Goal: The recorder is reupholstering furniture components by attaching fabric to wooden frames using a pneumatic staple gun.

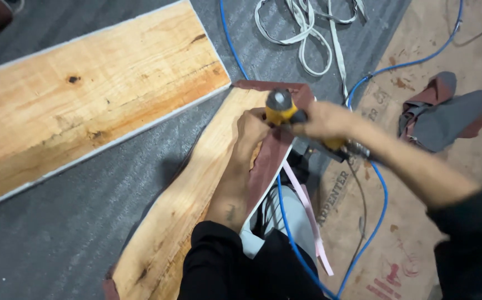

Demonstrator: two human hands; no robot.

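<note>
My right hand [324, 121] grips a yellow and black pneumatic stapler [281, 108] whose nose points down at the edge of a narrow wooden board [196, 189]. My left hand [250, 129] presses dark red fabric [269, 155] flat against that board's right edge, right beside the stapler. The fabric wraps over the board's far end and runs down its side. A blue air hose [384, 200] leads away from the tool, past my right arm.
A wide pale wooden plank [85, 94] lies at the left on grey carpet [74, 222]. White webbing straps [307, 33] lie at the top. Crumpled red and grey fabric [446, 111] sits at right on brown cardboard [413, 233]. A pink strip [310, 216] hangs beside the board.
</note>
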